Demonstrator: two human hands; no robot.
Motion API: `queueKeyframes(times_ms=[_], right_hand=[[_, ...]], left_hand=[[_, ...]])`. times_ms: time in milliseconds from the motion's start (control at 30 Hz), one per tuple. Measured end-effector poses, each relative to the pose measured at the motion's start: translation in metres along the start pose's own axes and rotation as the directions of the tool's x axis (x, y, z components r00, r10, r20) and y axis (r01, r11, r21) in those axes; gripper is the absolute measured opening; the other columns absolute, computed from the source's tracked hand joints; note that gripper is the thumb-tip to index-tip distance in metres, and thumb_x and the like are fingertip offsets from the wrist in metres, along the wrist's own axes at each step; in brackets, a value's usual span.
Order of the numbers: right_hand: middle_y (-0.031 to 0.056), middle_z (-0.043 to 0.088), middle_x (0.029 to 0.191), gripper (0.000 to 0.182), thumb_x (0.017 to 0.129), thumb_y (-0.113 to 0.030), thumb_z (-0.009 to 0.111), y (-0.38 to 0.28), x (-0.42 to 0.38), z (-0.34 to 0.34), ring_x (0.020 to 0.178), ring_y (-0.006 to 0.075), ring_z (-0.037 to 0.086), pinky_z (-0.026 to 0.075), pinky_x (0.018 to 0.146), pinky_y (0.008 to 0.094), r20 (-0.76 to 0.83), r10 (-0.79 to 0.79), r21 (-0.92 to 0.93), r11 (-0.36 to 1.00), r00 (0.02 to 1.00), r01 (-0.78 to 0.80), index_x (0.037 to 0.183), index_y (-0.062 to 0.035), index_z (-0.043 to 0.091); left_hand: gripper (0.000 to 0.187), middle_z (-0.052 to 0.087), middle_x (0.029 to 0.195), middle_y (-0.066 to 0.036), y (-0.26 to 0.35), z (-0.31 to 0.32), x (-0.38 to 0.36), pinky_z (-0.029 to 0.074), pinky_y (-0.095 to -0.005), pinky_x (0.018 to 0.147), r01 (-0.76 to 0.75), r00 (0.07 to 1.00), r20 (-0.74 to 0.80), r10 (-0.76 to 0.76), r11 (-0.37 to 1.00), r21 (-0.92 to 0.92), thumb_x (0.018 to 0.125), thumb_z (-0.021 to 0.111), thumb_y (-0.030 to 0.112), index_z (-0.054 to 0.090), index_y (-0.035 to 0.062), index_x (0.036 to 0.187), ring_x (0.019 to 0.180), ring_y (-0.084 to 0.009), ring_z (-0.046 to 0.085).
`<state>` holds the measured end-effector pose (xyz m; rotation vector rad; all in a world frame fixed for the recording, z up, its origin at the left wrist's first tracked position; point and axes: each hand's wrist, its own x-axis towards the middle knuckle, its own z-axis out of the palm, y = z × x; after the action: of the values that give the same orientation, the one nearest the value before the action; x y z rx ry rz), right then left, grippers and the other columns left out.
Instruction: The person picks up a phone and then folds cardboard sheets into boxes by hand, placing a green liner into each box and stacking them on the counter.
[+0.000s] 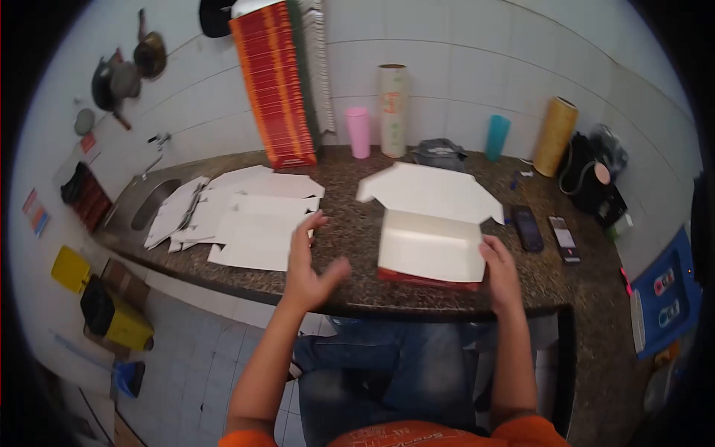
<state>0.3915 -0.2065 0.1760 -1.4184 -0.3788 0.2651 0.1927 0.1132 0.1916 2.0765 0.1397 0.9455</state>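
A folded cardboard box (432, 246), white inside and red outside, sits on the dark granite counter with its white lid (432, 190) raised toward the wall. Its right side is gripped by my right hand (501, 272), some of whose fingers are hidden behind the box wall. My left hand (309, 264) is held apart from the box, fingers spread and holding nothing, beside the flat white cardboard blanks (257, 231) piled on the left of the counter.
Against the wall stand red box stacks (275, 86), a pink cup (358, 132), a film roll (393, 110), a teal cup (497, 137) and a brown roll (555, 136). Two phones (527, 229) lie right of the box. A sink (155, 205) is at the far left.
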Motion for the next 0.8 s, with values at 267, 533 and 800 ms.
queueKeyframes(times_ms=[267, 533, 800], right_hand=[[0.0185, 0.077, 0.102, 0.037, 0.104, -0.03, 0.067, 0.013, 0.012, -0.007, 0.092, 0.0277, 0.075, 0.057, 0.085, 0.0438, -0.047, -0.259, -0.682, 0.714, 0.965, 0.158, 0.122, 0.0022, 0.071], [0.0163, 0.075, 0.104, 0.023, 0.096, -0.015, 0.073, -0.04, -0.052, 0.039, 0.097, 0.028, 0.073, 0.053, 0.087, 0.0377, 0.035, -0.487, -0.563, 0.712, 0.872, 0.42, 0.114, -0.0003, 0.071], [0.019, 0.073, 0.125, 0.042, 0.09, -0.018, 0.081, -0.045, -0.085, 0.131, 0.115, 0.034, 0.07, 0.053, 0.1, 0.0445, 0.535, -0.604, -0.228, 0.57, 0.591, 0.789, 0.126, 0.0006, 0.07]], left_hand=[[0.073, 0.07, 0.12, -0.027, -0.114, -0.02, 0.083, 0.057, -0.0489, 0.099, 0.501, 0.823, -0.186, -0.537, 0.532, 0.682, 0.079, 0.089, 0.045, 0.062, -0.0052, 0.124, 0.119, -0.0465, 0.068], [0.034, 0.069, 0.108, -0.014, -0.137, -0.087, 0.088, 0.064, -0.0462, 0.078, 0.781, 0.561, 0.123, -0.819, 0.572, 0.25, 0.103, 0.072, 0.031, 0.073, -0.0012, 0.114, 0.092, -0.0266, 0.07], [0.025, 0.067, 0.096, -0.009, -0.058, -0.113, 0.062, 0.062, -0.0439, 0.07, 0.595, 0.708, -0.178, -0.684, 0.712, -0.373, 0.108, 0.051, 0.025, 0.064, 0.0041, 0.111, 0.08, -0.0214, 0.067]])
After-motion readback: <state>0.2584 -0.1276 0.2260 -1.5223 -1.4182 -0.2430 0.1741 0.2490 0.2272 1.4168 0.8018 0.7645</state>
